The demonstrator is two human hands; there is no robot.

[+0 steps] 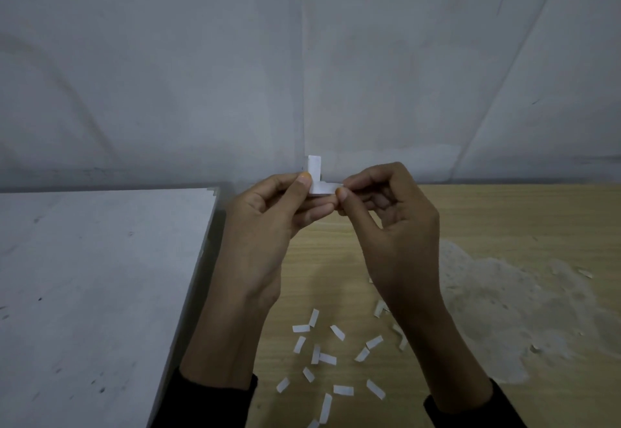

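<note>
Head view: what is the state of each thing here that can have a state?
L-shaped white piece: held in the air, one arm upright, one arm level.
Left hand grip: pinches the piece at its corner.
Right hand grip: pinches the end of the level arm.
Small white strips: lying loose and scattered on the wooden table.

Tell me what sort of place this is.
Probably a plain indoor craft workspace: a wooden tabletop strewn with small white paper strips, a grey wall behind, and the left hand and right hand pinching an L-shaped paper piece.
</note>
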